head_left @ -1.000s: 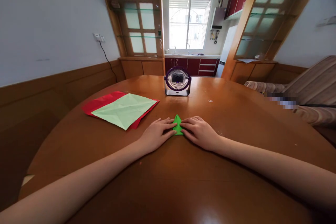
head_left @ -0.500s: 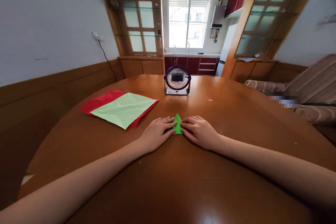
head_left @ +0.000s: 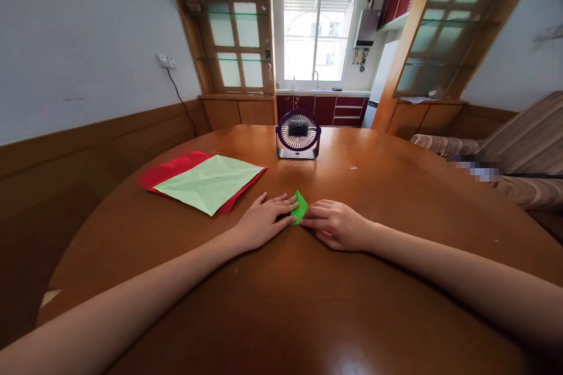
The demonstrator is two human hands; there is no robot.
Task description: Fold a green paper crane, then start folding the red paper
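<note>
A small piece of folded green paper lies on the table in front of me, its pointed end facing away. My left hand rests flat with fingers stretched, the fingertips pressing on the paper's left side. At the paper's lower right edge, my right hand has its fingers drawn together in a pinch. The right thumb and the exact grip are partly hidden behind the fingers.
A pale green sheet lies over red paper on the left. Beyond the folded paper stands a small purple fan. The brown wooden table has a rounded edge.
My right hand has gone from lying flat on the paper to pinching its right edge, slightly further right. That side of the paper now bulges outward. My left hand stays nearly in place.
</note>
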